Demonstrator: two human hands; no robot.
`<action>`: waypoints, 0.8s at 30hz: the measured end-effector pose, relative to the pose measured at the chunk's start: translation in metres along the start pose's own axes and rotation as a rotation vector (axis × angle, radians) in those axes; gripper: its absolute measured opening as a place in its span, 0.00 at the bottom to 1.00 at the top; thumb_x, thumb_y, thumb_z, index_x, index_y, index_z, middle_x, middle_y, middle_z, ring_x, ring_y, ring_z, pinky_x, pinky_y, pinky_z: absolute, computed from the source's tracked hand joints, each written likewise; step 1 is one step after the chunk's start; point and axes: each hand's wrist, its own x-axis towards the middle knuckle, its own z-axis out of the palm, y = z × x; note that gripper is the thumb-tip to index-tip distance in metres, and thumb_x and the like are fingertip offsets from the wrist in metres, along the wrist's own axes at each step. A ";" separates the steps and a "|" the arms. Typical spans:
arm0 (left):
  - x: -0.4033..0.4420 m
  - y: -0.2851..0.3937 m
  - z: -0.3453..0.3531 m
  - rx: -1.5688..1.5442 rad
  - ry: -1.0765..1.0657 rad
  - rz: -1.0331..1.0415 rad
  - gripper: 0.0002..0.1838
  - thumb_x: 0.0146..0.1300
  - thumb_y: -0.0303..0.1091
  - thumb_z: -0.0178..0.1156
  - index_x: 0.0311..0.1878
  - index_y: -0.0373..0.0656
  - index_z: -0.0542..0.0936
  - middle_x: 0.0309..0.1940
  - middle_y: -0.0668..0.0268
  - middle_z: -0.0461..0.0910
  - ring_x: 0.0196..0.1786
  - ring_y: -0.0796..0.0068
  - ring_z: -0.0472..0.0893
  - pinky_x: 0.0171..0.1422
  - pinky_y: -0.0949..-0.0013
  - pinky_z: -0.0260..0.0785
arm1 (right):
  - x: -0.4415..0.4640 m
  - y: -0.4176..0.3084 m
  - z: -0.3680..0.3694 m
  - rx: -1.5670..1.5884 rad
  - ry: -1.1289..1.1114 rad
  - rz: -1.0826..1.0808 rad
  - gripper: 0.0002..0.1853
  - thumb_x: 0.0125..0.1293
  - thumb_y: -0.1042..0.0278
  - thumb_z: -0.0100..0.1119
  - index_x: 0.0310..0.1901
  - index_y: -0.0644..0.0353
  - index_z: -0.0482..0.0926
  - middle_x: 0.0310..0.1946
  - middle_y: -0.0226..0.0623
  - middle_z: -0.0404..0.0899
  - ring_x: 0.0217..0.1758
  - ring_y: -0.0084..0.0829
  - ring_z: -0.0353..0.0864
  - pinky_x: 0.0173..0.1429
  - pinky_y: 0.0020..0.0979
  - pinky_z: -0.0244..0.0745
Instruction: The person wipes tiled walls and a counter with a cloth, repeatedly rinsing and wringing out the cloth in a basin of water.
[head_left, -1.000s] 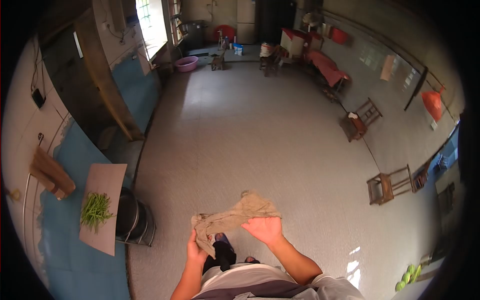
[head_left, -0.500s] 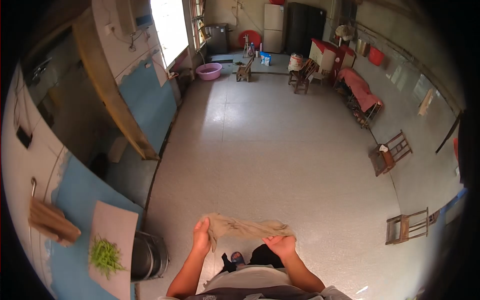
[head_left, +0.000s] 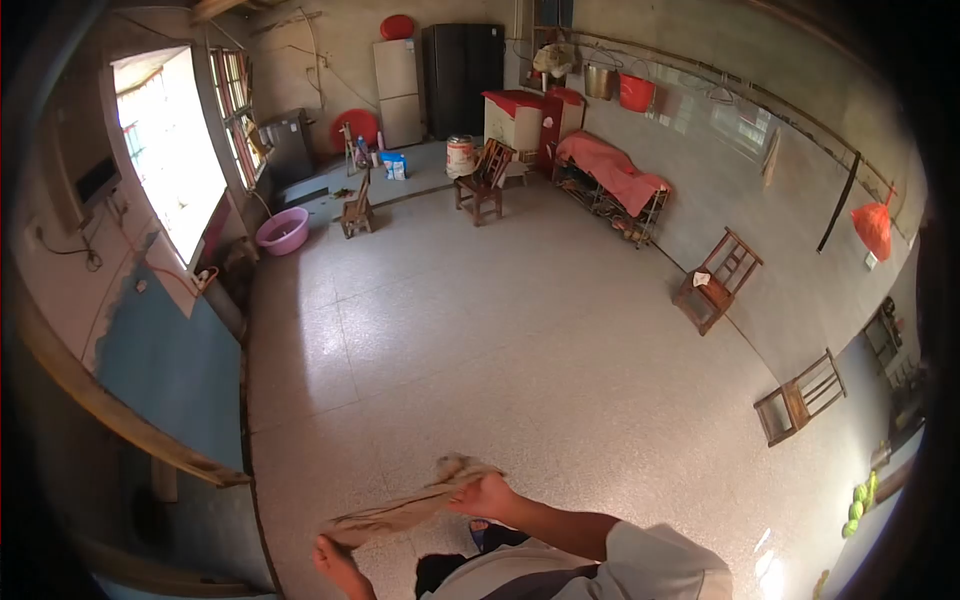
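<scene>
A crumpled tan cloth (head_left: 395, 512) stretches between my two hands, low in front of my body and above the tiled floor. My left hand (head_left: 338, 562) grips its near left end, with the fingers closed on it. Further right and higher, my right hand (head_left: 485, 497) is closed around the cloth near its other end, and a bunched piece sticks out beyond the fist. The cloth slants up from left to right. Below it, part of a sandalled foot (head_left: 480, 533) shows.
Two wooden chairs, a nearer one (head_left: 797, 405) and a farther one (head_left: 715, 285), stand along the right wall. A pink basin (head_left: 284, 232) and a small wooden chair (head_left: 357, 210) are at the far left. A rack under a red cloth (head_left: 615, 172) stands at the right wall. A doorway frame (head_left: 130, 420) borders the left.
My view has swung to the right, and the board with green vegetables has left it. The cloth now slants, with my right hand higher than my left. Both hands still hold it.
</scene>
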 end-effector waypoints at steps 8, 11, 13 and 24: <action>0.079 0.077 0.062 0.144 0.126 -0.113 0.22 0.67 0.41 0.49 0.49 0.27 0.73 0.44 0.51 0.75 0.44 0.62 0.75 0.48 0.64 0.68 | 0.145 -0.030 0.074 -0.006 -0.004 0.111 0.17 0.66 0.54 0.43 0.48 0.55 0.73 0.49 0.40 0.75 0.57 0.40 0.69 0.62 0.51 0.58; 0.154 0.049 0.062 0.215 0.034 -0.058 0.20 0.66 0.39 0.49 0.47 0.27 0.74 0.43 0.53 0.75 0.43 0.63 0.74 0.46 0.64 0.68 | 0.197 -0.030 0.082 0.031 -0.093 0.122 0.15 0.65 0.55 0.45 0.44 0.54 0.75 0.44 0.38 0.77 0.54 0.41 0.72 0.60 0.52 0.60; 0.201 0.048 0.082 0.177 0.017 -0.072 0.19 0.66 0.38 0.49 0.46 0.27 0.74 0.41 0.54 0.76 0.41 0.64 0.74 0.45 0.64 0.68 | 0.231 -0.032 0.097 0.098 0.022 0.082 0.14 0.65 0.56 0.45 0.43 0.54 0.76 0.43 0.37 0.78 0.53 0.41 0.73 0.60 0.52 0.60; 0.375 0.101 0.243 0.219 -0.459 -0.002 0.18 0.67 0.38 0.48 0.49 0.32 0.73 0.38 0.60 0.77 0.37 0.69 0.75 0.39 0.69 0.70 | 0.333 -0.106 0.133 0.296 0.026 -0.268 0.12 0.65 0.58 0.46 0.42 0.54 0.74 0.45 0.39 0.74 0.52 0.39 0.71 0.61 0.52 0.61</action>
